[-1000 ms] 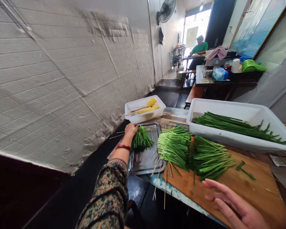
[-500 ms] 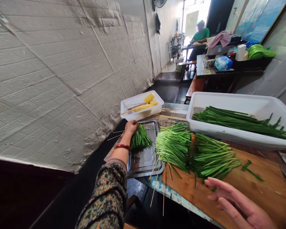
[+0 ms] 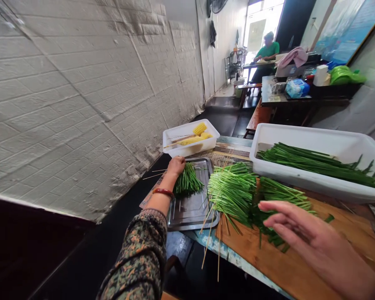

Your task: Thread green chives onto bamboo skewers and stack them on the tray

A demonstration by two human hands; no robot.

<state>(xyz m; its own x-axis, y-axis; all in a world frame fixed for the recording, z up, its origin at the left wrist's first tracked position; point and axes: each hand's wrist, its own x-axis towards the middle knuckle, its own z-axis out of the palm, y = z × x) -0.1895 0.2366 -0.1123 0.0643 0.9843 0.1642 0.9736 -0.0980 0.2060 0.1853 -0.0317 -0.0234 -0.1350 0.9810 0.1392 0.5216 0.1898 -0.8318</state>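
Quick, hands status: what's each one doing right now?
Left hand: closed on chive bundle over the tray.
Right hand: open, empty, above cut chives.

My right hand point(image 3: 303, 237) has lifted off the near edge of the cutting board point(image 3: 303, 266) and moved up and left; its open fingers now hover over the near ends of the cut chives point(image 3: 268, 200), where a second ago it lay lower, clear of them. My left hand point(image 3: 176, 165) has shifted only slightly on the small chive bundle point(image 3: 188, 181) in the metal tray point(image 3: 190, 208).
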